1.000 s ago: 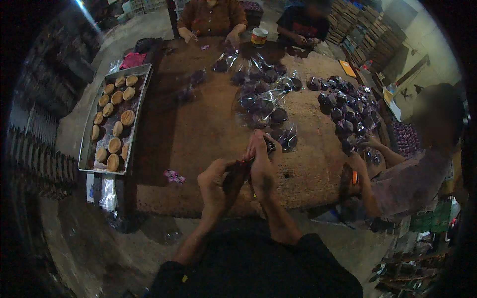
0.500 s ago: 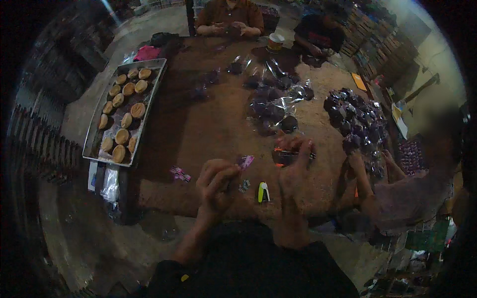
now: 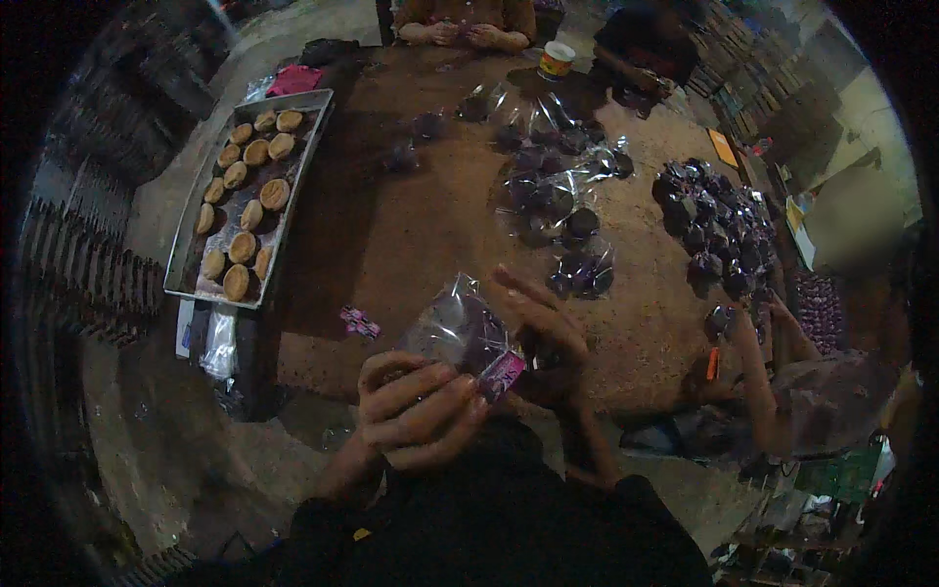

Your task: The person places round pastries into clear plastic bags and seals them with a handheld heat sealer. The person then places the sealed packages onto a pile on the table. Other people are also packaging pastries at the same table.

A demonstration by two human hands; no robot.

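My left hand (image 3: 416,406) is closed on a clear plastic bag (image 3: 455,318) with a dark purple, rounded item inside. A pink printed label (image 3: 502,376) lies at the bag's lower right edge, by my left fingertips. Close to the bag's right side is my right hand (image 3: 558,338), its upper fingers reaching towards the bag. A dark, glinting shape shows between its fingers and palm, too dim to name. A small bundle of pink labels (image 3: 360,322) rests on the table (image 3: 342,235) left of the bag.
A metal tray (image 3: 168,284) of round baked goods stands left. Several bagged dark items (image 3: 548,191) lie centre-right, with a larger pile (image 3: 719,225) beyond. A person's arm (image 3: 751,367) reaches in at right, near an orange object (image 3: 712,363). Two people sit opposite, by a tub (image 3: 557,61).
The bag with the dark item is now in my left hand, with the pink label against it. My right hand has come down and left towards it. The green stapler is out of sight.
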